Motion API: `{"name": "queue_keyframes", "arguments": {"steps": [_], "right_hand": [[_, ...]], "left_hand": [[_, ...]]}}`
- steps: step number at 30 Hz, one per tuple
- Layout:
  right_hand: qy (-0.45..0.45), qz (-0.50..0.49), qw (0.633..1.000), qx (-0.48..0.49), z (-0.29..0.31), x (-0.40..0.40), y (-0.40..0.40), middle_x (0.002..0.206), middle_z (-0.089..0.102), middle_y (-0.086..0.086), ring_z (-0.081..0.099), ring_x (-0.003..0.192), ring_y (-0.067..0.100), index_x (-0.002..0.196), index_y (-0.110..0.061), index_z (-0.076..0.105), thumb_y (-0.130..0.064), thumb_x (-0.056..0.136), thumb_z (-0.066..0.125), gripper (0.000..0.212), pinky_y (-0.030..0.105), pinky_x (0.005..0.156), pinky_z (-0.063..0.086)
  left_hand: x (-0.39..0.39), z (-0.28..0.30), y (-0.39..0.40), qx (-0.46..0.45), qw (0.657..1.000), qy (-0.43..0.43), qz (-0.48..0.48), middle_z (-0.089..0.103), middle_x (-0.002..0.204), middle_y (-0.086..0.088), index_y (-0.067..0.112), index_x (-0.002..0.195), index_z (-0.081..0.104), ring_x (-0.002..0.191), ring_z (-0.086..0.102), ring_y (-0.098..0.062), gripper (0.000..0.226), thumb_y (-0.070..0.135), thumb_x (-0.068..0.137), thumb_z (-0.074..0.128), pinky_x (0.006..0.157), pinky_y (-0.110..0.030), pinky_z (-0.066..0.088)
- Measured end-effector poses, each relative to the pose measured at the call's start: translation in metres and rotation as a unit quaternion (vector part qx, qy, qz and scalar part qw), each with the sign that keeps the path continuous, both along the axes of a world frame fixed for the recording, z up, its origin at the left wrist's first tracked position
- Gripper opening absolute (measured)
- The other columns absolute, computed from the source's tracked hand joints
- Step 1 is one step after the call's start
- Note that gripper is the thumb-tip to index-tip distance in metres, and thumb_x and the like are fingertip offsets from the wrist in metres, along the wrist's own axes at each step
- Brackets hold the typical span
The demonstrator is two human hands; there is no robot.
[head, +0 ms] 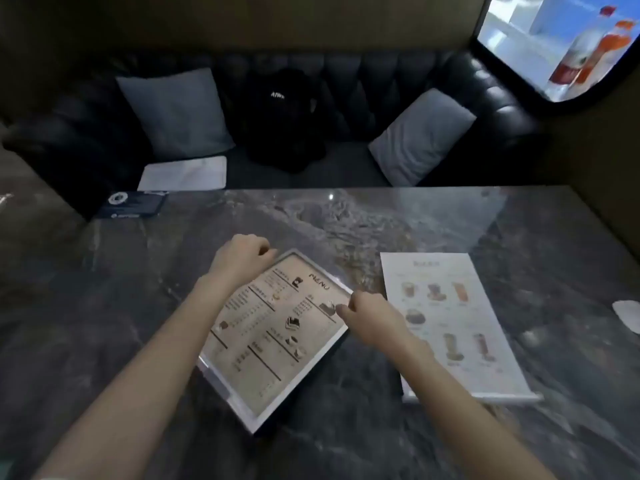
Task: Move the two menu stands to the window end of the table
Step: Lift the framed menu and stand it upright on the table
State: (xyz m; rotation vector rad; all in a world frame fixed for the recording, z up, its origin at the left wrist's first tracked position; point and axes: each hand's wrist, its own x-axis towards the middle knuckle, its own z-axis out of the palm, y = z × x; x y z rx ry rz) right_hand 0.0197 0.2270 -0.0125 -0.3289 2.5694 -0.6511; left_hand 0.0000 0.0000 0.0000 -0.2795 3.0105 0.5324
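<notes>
A beige acrylic menu stand [273, 337] printed "MENU" lies tilted on the dark marble table [415, 223], near the front middle. My left hand [239, 258] grips its far left corner. My right hand [367, 313] pinches its right edge. A second menu stand [450, 320], white with drink pictures, lies flat to the right, untouched, its clear base toward me. The window [561, 43] is at the far right, beyond the table's right end.
A black leather sofa [381, 84] runs behind the table with two grey cushions [176, 112], a black backpack [280, 119] and a white sheet [183, 173]. A dark card [133, 204] lies at the table's far left. A white object [628, 315] sits at the right edge.
</notes>
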Motion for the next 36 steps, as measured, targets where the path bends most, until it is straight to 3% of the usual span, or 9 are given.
{"name": "queue_keyframes", "arguments": {"steps": [3,5,8,12,15,19,25,31,36], "right_hand": [[-0.042,-0.085,0.995,-0.027,-0.029,0.017,-0.006,0.099,0.060,0.011,0.056,0.096,0.033,0.101,-0.006,0.047,-0.036,0.091,0.039,0.033,0.036,0.068,0.039],[-0.075,-0.151,0.981,-0.100,-0.045,0.031,-0.009,0.112,0.059,0.012,0.056,0.102,0.032,0.112,-0.005,0.042,-0.033,0.090,0.042,0.036,0.036,0.074,0.041],[-0.154,-0.248,0.935,-0.203,-0.058,0.043,-0.017,0.110,0.055,0.003,0.052,0.098,0.021,0.121,-0.005,0.037,-0.026,0.089,0.048,0.039,0.029,0.078,0.038],[-0.282,-0.342,0.839,-0.315,-0.076,0.052,-0.029,0.092,0.055,-0.005,0.056,0.088,0.014,0.126,-0.007,0.035,-0.017,0.084,0.057,0.049,0.032,0.078,0.052],[-0.336,-0.384,0.763,-0.396,-0.086,0.053,-0.035,0.096,0.062,0.004,0.063,0.084,0.015,0.123,-0.003,0.037,0.002,0.083,0.054,0.044,0.026,0.064,0.057],[-0.386,-0.403,0.676,-0.481,-0.089,0.050,-0.033,0.113,0.062,0.018,0.067,0.087,0.026,0.119,0.000,0.041,0.012,0.083,0.049,0.039,0.034,0.061,0.061],[-0.389,-0.371,0.695,-0.477,-0.093,0.050,-0.029,0.106,0.068,0.015,0.071,0.087,0.026,0.114,0.001,0.044,0.010,0.081,0.055,0.035,0.041,0.067,0.061],[-0.361,-0.353,0.711,-0.490,-0.087,0.053,-0.031,0.106,0.069,0.011,0.070,0.090,0.025,0.115,-0.002,0.043,0.008,0.080,0.057,0.039,0.044,0.072,0.060],[-0.317,-0.305,0.747,-0.499,-0.065,0.047,-0.032,0.097,0.071,0.001,0.072,0.083,0.017,0.109,-0.013,0.046,0.006,0.080,0.060,0.038,0.036,0.062,0.061]], "left_hand": [[0.005,-0.029,-0.013,-0.039,0.999,0.013,0.035,0.065,0.101,-0.013,0.007,0.095,0.066,0.098,0.058,-0.031,0.031,0.032,0.093,0.048,0.077,-0.038,0.045],[0.010,-0.048,-0.020,-0.047,0.998,-0.003,0.041,0.061,0.115,-0.014,0.010,0.109,0.063,0.113,0.052,-0.032,0.032,0.032,0.093,0.047,0.090,-0.043,0.043],[0.013,-0.071,-0.033,-0.063,0.997,-0.036,0.038,0.051,0.135,-0.012,0.011,0.127,0.051,0.128,0.042,-0.031,0.042,0.035,0.094,0.044,0.100,-0.046,0.036],[0.017,-0.094,-0.046,-0.068,0.993,-0.090,0.046,0.034,0.152,-0.011,0.010,0.141,0.034,0.141,0.027,-0.028,0.057,0.043,0.094,0.038,0.112,-0.047,0.026],[0.017,-0.100,-0.049,-0.062,0.987,-0.135,0.066,0.039,0.149,-0.013,0.011,0.143,0.031,0.137,0.035,-0.030,0.060,0.048,0.095,0.030,0.107,-0.048,0.032],[0.015,-0.097,-0.050,-0.044,0.983,-0.151,0.092,0.062,0.122,-0.016,0.012,0.124,0.050,0.110,0.058,-0.035,0.056,0.052,0.096,0.023,0.085,-0.042,0.044],[0.006,-0.102,-0.061,0.058,0.977,-0.146,0.145,0.069,0.090,-0.011,0.006,0.094,0.066,0.077,0.061,-0.025,0.054,0.049,0.095,0.033,0.067,-0.034,0.042],[0.010,-0.096,-0.067,0.091,0.977,-0.121,0.148,0.064,0.073,-0.008,0.003,0.084,0.067,0.068,0.061,-0.025,0.059,0.051,0.093,0.034,0.078,-0.041,0.051],[0.012,-0.076,-0.071,0.140,0.976,-0.065,0.153,0.068,0.084,-0.017,0.002,0.087,0.066,0.082,0.064,-0.033,0.061,0.052,0.094,0.032,0.077,-0.042,0.049]]}}
